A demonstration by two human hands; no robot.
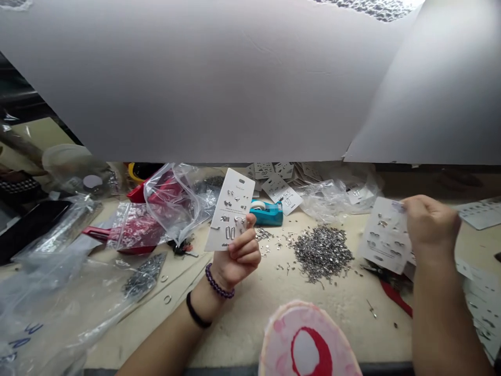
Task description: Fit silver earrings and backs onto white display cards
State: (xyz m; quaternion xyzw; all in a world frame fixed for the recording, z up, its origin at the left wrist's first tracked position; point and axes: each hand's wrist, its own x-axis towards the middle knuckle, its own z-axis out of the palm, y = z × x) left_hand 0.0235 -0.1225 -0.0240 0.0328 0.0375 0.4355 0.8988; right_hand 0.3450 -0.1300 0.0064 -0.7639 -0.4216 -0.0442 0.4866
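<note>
My left hand [240,253], with a purple bead bracelet and a black band at the wrist, holds up a white earring card [230,211] tilted a little, its printed front and several earrings facing me. At the right, my right hand [432,224] is closed on the top right corner of another white card [385,235], which bears several small metal pieces. Between the hands, a pile of small metal pieces [323,253] lies on the table [238,329]. A blue tape dispenser [268,213] stands just behind my left hand.
Plastic bags [172,203] and a red scoop [136,227] lie at the left. Red-handled pliers [395,297] are under the right card. More cards [282,193] lie at the back. A pink rounded object [309,339] is at the front; a white panel [235,78] hangs above.
</note>
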